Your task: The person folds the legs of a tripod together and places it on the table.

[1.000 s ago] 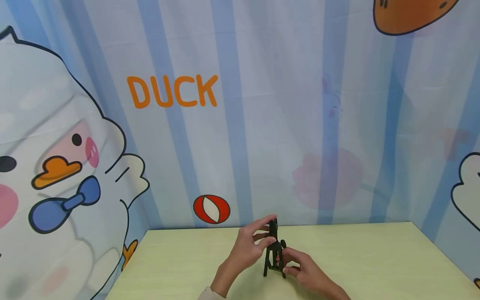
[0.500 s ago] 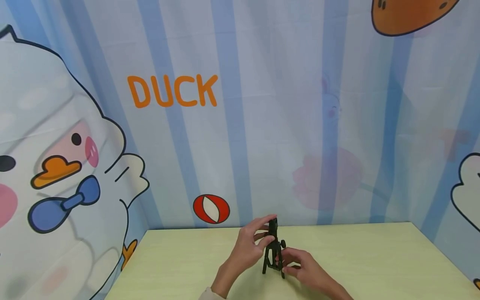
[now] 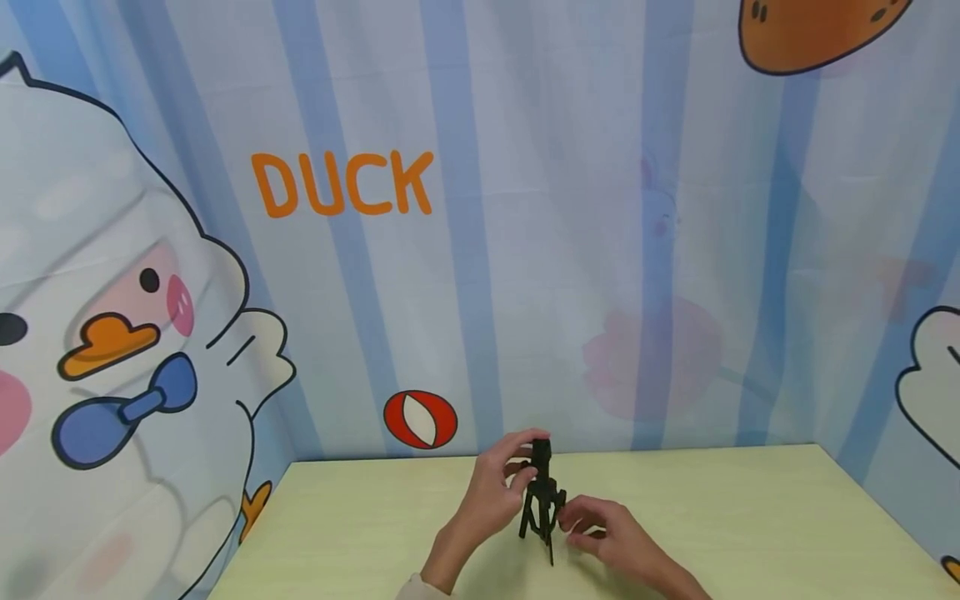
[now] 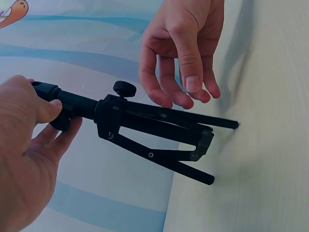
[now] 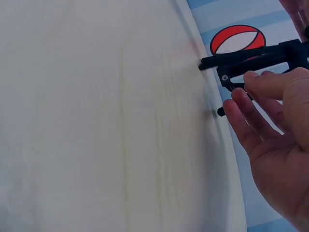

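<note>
A small black tripod (image 3: 541,457) stands upright on the table, its legs only slightly spread. My left hand (image 3: 489,498) grips its upper part, with thumb and fingers around the column below the top in the left wrist view. A round knurled knob (image 4: 124,89) sticks out of the collar where the legs join. My right hand (image 3: 613,537) is beside the legs, fingers loosely bent and holding nothing. In the left wrist view its fingertips hang close to one leg, and I cannot tell whether they touch. The tripod's head is partly hidden by my left fingers.
The pale yellow table (image 3: 360,517) ends at a curtain (image 3: 525,250) close behind the tripod. Printed on the curtain are a duck, the word DUCK and a red and white ball (image 3: 420,419).
The tripod has turned about its upright axis, so its legs and knob point differently. My left hand keeps its grip at the top. My right fingers have come away from the legs.
</note>
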Motion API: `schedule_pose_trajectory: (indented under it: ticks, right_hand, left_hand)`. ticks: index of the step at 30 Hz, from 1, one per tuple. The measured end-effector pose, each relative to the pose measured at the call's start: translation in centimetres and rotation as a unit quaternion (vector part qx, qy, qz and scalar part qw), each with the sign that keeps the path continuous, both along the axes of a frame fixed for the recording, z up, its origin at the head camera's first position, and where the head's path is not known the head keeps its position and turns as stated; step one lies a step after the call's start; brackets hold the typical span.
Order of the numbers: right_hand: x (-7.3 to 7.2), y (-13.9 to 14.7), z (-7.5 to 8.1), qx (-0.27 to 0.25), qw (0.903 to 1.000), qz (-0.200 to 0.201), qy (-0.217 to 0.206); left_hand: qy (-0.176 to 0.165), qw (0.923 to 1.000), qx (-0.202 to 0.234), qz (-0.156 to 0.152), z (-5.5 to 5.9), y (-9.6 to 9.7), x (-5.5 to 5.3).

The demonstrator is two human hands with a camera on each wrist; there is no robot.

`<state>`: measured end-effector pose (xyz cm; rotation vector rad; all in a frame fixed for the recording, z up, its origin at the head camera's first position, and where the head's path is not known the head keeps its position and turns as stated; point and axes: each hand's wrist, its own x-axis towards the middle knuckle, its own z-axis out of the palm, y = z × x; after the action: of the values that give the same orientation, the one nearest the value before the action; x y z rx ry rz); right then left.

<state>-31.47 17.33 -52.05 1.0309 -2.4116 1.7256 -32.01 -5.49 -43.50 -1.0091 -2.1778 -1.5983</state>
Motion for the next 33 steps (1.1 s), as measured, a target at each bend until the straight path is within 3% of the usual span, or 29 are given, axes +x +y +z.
schedule_pose_trajectory:
  ticks: [7, 14, 20, 26, 33]
  right_hand:
    - [0.0, 0.0, 0.1, -0.001, 0.9992, -0.039, -0.013]
    - [-0.3, -0.4, 0.4, -0.003, 0.997, -0.062, -0.047]
    - [-0.6, -0.8, 0.4, -0.002, 0.9969, -0.052, -0.058]
    - [-0.6, -1.1, 0.1, -0.01, 0.9984, -0.037, -0.042]
    - [-0.6, -1.3, 0.1, -0.006, 0.9982, -0.034, -0.05]
  left_hand:
    - [0.031, 0.9992, -0.013, 0.024, 0.0, -0.3, -0.2]
    - [0.054, 0.9981, -0.011, 0.027, 0.0, -0.3, -0.4]
    - [0.081, 0.9961, -0.001, 0.037, 0.0, -0.3, -0.4]
    - [0.12, 0.9911, 0.001, 0.059, -0.3, -0.5, -0.4]
    - [0.134, 0.9883, -0.005, 0.073, -0.4, -0.4, -0.2]
